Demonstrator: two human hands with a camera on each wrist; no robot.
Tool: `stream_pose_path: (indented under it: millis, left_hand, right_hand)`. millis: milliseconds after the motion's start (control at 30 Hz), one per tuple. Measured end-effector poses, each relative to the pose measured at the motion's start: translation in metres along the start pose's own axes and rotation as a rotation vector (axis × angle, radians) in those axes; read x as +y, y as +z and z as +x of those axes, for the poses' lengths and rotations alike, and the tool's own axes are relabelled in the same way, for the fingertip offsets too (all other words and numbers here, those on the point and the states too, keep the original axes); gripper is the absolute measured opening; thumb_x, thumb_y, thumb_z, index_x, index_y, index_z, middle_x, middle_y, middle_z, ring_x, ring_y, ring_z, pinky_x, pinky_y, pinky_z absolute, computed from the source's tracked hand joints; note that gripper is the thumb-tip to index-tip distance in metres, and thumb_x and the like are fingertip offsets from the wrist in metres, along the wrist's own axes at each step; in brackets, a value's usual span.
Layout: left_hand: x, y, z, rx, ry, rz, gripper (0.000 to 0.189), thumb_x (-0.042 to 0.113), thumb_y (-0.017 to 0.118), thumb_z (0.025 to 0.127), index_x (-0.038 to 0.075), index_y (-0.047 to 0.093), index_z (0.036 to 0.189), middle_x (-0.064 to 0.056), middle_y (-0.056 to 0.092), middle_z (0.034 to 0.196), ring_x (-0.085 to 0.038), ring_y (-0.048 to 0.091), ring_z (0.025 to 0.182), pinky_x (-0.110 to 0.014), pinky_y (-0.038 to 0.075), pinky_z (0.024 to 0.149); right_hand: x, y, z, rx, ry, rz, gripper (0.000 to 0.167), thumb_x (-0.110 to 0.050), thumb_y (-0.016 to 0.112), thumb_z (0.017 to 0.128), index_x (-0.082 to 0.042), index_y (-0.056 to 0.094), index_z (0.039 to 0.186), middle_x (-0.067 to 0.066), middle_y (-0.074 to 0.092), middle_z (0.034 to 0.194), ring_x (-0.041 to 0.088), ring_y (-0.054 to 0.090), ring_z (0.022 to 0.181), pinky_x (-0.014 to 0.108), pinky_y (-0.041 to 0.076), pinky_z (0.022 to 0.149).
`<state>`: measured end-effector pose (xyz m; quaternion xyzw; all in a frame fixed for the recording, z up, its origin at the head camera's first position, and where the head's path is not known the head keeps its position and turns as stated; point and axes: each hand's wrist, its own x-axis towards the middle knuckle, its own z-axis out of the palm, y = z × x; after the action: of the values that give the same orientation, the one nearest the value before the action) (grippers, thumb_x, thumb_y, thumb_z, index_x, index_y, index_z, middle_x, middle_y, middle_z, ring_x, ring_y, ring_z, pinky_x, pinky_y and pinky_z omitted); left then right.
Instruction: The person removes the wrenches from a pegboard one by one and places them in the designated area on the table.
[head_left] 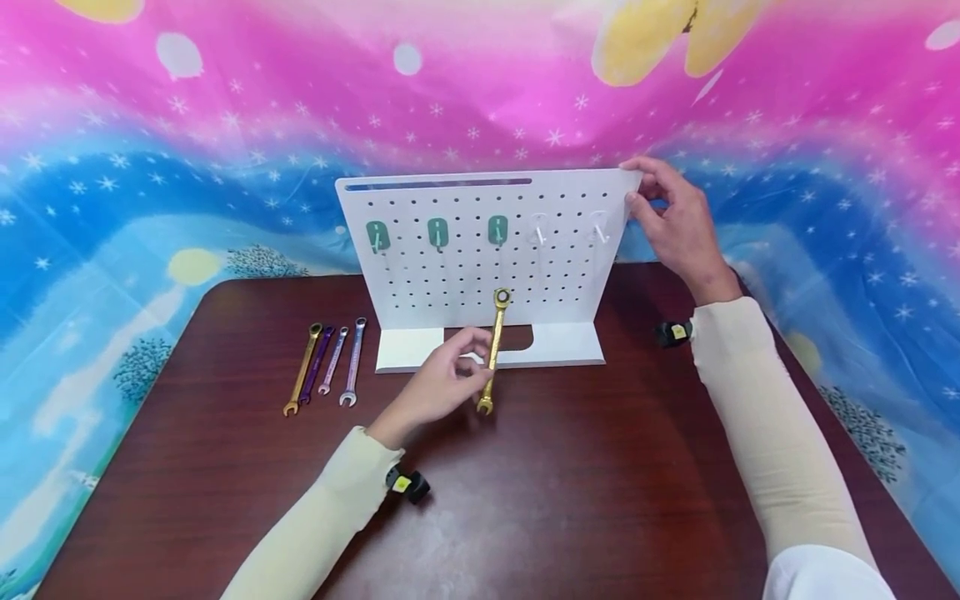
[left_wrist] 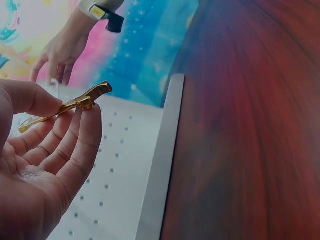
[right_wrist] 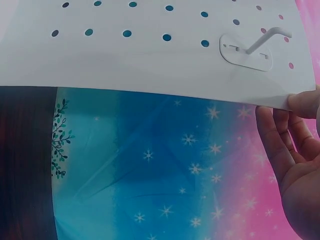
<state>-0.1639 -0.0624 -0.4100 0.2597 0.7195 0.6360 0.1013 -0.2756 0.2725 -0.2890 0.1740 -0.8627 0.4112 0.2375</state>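
A gold combination wrench is pinched between the thumb and fingers of my left hand, its ring end up and its open end down. It stands in front of the white pegboard, near its base. In the left wrist view the wrench lies across the fingertips of the left hand. My right hand pinches the pegboard's upper right corner. The right wrist view has that hand with its thumb on the board's front and fingers behind the edge.
Green hooks and white hooks line the board's upper part. To its left on the dark wooden table lie a gold wrench, a purple wrench and two silvery wrenches. A patterned cloth hangs behind.
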Motion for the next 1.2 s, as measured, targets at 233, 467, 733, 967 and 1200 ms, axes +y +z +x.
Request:
stream_pose_path:
  millis: [233,467,733,967,1200]
  left_hand:
    - [-0.003,-0.025,-0.026,0.069,-0.040,0.027,0.035,-0.009,0.062,0.093,-0.007,0.052,0.126,-0.018,0.055,0.106,-0.024,0.063,0.070,-0.051,0.058,0.058]
    - [-0.007,-0.051,-0.053,0.130,-0.055,0.066,0.033,-0.006,0.064,0.095,-0.004,0.052,0.127,-0.019,0.055,0.104,-0.031,0.062,0.066,-0.044,0.058,0.057]
    - [-0.011,-0.085,-0.082,0.206,-0.063,0.146,0.033,-0.007,0.064,0.095,-0.006,0.053,0.126,-0.019,0.058,0.102,-0.023,0.062,0.066,-0.041,0.057,0.055]
    - [-0.010,-0.115,-0.106,0.289,-0.062,0.186,0.032,-0.009,0.064,0.095,-0.009,0.054,0.126,-0.024,0.058,0.100,-0.023,0.062,0.066,-0.036,0.055,0.052]
    - [-0.007,-0.141,-0.125,0.274,-0.093,0.227,0.035,-0.009,0.063,0.096,-0.012,0.051,0.129,-0.022,0.058,0.099,-0.018,0.062,0.065,-0.034,0.055,0.050]
  right_hand:
    - [0.001,0.000,-0.001,0.000,0.009,0.000,0.044,-0.014,0.064,0.103,-0.024,0.058,0.146,0.011,0.064,0.110,0.017,0.063,0.099,0.018,0.054,0.080]
    - [0.001,0.002,0.000,0.000,0.005,0.022,0.042,-0.014,0.063,0.104,-0.023,0.059,0.145,0.009,0.063,0.108,0.017,0.064,0.100,0.018,0.054,0.081]
    - [0.003,0.001,0.000,0.000,0.022,0.015,0.043,-0.014,0.063,0.104,-0.024,0.058,0.146,0.008,0.061,0.106,0.016,0.063,0.101,0.019,0.055,0.083]
    - [0.004,0.002,0.000,0.002,0.012,0.010,0.043,-0.013,0.063,0.104,-0.023,0.059,0.145,0.007,0.060,0.105,0.014,0.063,0.101,0.019,0.055,0.082]
    - [0.003,0.003,0.001,0.005,0.011,0.010,0.044,-0.013,0.063,0.104,-0.024,0.058,0.146,0.006,0.060,0.105,0.014,0.063,0.101,0.019,0.055,0.083]
